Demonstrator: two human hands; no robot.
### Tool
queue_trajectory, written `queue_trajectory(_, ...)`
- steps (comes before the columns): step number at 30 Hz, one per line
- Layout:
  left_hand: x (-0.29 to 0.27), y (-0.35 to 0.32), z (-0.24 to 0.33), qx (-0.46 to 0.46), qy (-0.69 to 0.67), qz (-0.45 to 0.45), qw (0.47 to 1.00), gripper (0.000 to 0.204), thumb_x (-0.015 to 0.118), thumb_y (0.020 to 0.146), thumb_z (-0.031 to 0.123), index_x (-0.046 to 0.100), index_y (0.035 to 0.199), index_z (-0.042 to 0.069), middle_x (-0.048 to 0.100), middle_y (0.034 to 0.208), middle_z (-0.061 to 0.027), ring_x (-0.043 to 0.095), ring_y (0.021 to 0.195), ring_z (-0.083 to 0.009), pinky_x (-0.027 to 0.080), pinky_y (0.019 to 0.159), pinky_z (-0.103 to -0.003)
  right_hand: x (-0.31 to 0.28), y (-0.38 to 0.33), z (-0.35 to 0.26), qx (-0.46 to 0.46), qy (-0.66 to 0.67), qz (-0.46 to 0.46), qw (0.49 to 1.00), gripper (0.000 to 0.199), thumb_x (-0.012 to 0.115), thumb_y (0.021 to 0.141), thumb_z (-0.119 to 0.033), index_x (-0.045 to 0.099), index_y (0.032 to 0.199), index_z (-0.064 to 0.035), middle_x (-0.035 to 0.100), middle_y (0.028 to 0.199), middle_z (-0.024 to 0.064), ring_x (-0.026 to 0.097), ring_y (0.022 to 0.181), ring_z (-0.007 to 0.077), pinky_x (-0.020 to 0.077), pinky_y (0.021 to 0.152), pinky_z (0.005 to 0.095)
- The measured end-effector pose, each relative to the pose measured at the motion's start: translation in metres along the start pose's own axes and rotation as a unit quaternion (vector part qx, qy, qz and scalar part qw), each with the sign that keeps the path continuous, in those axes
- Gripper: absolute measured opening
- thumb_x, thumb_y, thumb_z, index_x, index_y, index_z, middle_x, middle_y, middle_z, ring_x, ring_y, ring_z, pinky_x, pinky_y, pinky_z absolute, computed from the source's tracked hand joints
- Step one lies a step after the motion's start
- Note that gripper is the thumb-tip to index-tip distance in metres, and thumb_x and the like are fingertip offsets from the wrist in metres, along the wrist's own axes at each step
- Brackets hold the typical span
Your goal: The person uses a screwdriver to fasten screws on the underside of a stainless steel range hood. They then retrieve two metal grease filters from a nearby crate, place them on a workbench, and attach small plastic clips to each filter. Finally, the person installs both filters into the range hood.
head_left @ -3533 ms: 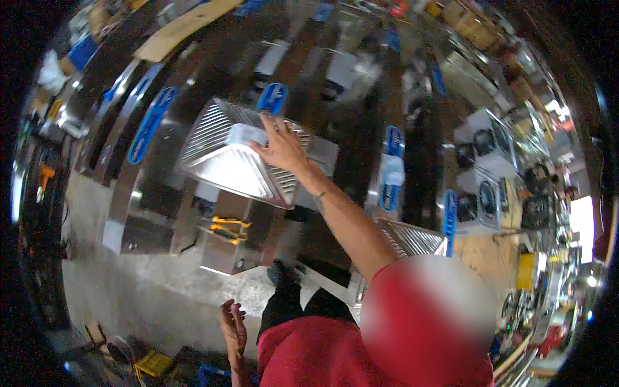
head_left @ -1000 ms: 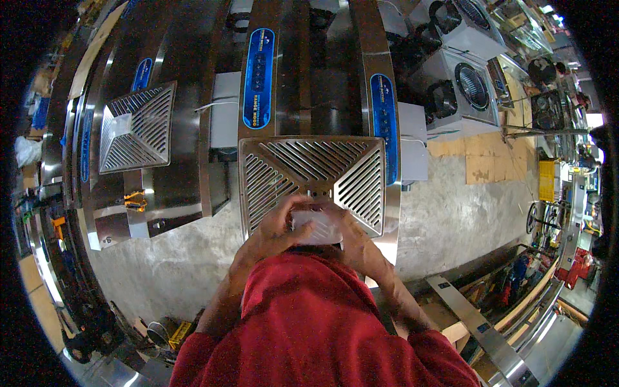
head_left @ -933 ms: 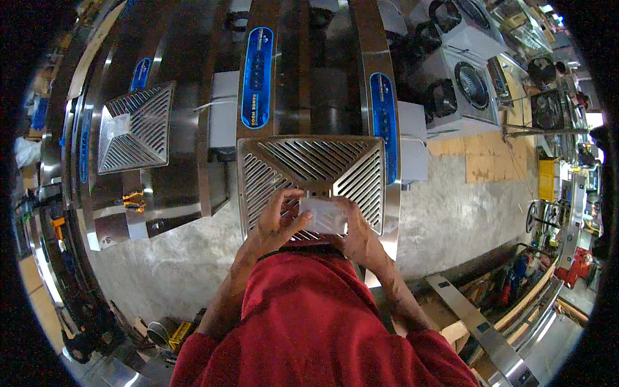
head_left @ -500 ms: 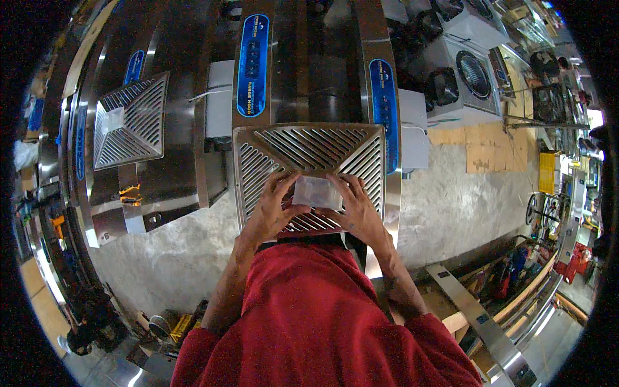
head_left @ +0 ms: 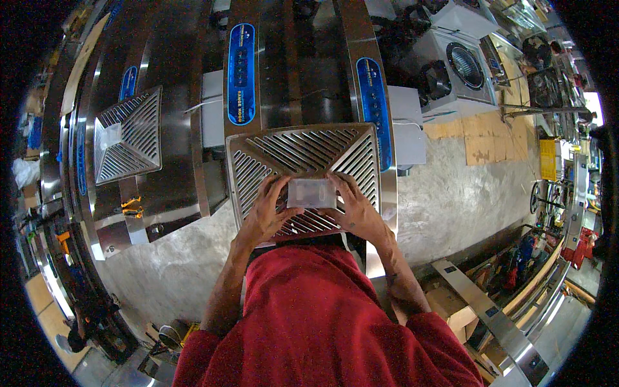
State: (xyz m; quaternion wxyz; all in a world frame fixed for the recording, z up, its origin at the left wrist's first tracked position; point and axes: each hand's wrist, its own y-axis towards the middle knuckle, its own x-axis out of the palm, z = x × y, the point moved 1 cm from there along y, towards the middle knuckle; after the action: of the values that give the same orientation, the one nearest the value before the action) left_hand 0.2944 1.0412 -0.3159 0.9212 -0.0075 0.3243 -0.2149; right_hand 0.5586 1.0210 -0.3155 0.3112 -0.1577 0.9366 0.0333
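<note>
A translucent plastic box point(head_left: 312, 193) is at the middle of a slatted metal filter point(head_left: 302, 143). My left hand point(head_left: 267, 209) grips its left side, thumb at the near edge and fingers at the far corner. On the opposite side my right hand point(head_left: 356, 206) holds it the same way. The filter belongs to a steel range hood point(head_left: 290, 77) with blue label strips along both edges. Whether the box touches the filter underneath, I cannot tell.
To the left lies another steel hood point(head_left: 184, 138) with a slatted filter point(head_left: 143, 138) and orange clips point(head_left: 132, 208). Farther right stand a white blower housing point(head_left: 445, 71) and flattened cardboard point(head_left: 493, 142). A long steel strip point(head_left: 474, 293) lies at the lower right.
The box now appears squarer between my hands, its right end turned slightly. Both hands keep their hold. The whole view has shifted a little.
</note>
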Motion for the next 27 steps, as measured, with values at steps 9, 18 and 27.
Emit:
queue_trajectory(9,-0.005,0.000,0.004,0.030,0.009,0.020,0.999,0.080,0.085,0.089,0.038,0.047,0.153,0.009,0.051,0.147,-0.0215,0.057,0.132,-0.0412,0.053,0.110,-0.049,0.003,0.002,0.007,-0.012,-0.033,0.006,0.999,0.084,0.090,0.083,-0.033,0.052,0.153,-0.0043,0.056,0.145,0.0213,0.063,0.127,0.0405,0.0594,0.102,0.0455)
queue_trajectory(18,-0.004,0.003,0.000,0.018,-0.002,0.020,1.000,0.081,0.087,0.087,0.039,0.048,0.151,0.009,0.053,0.143,-0.0203,0.057,0.131,-0.0423,0.052,0.109,-0.050,0.005,0.005,0.008,0.000,-0.037,0.006,0.999,0.083,0.090,0.084,-0.036,0.054,0.152,-0.0058,0.057,0.144,0.0224,0.059,0.132,0.0415,0.0544,0.108,0.0476)
queue_trajectory(27,0.000,-0.001,0.003,-0.065,-0.052,0.000,0.997,0.091,0.086,0.083,0.056,0.051,0.151,0.007,0.049,0.153,-0.0242,0.047,0.145,-0.0446,0.041,0.121,-0.052,0.004,0.008,0.005,-0.006,-0.039,-0.005,0.999,0.079,0.090,0.083,-0.026,0.054,0.150,-0.0049,0.056,0.146,0.0214,0.059,0.132,0.0402,0.0583,0.105,0.0458)
